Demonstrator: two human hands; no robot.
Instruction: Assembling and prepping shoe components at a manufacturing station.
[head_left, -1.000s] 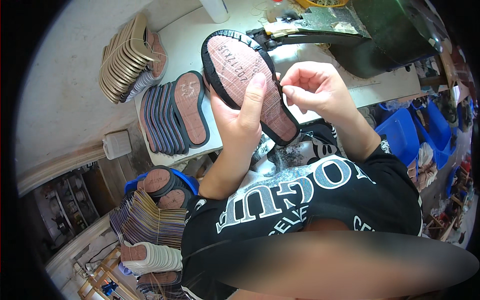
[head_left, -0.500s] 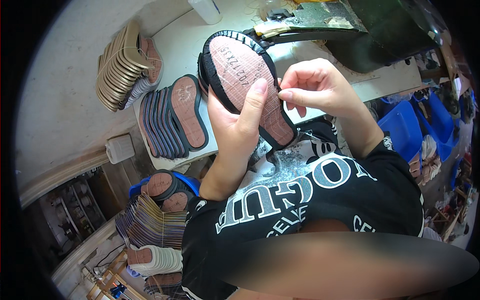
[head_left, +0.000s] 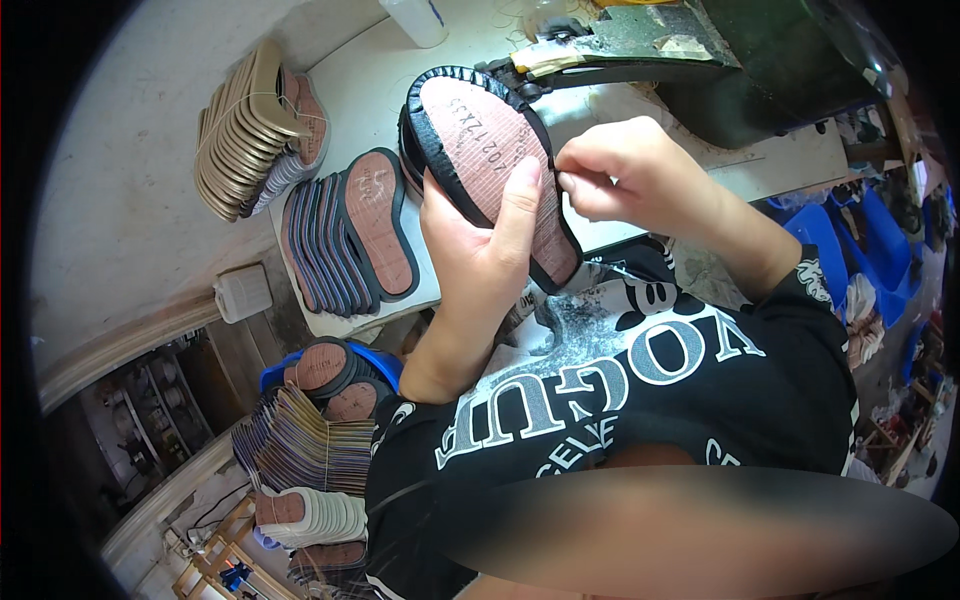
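Note:
My left hand (head_left: 483, 225) is closed around a shoe insole (head_left: 487, 140), its thumb across the pink, printed face. The insole stands tilted, its broad end up, with a black edging gathered in small pleats round the top. Another black rim shows just behind its left edge. At the insole's right edge is my right hand (head_left: 630, 170), fingers curled in and thumb and forefinger pinched together. Whatever lies between those fingertips is too small to make out.
A green machine (head_left: 640, 45) stands on the white table (head_left: 350, 85) beyond the insole. To the left lie a stack of dark-edged insoles (head_left: 375, 225) and a tied beige bundle (head_left: 240, 130). More bundles (head_left: 310, 440) are at lower left; blue chairs (head_left: 815, 240) stand at right.
My right hand's fingers have curled in more tightly at the insole's edge. The insole has turned slightly in my left hand, which has shifted a little to the right.

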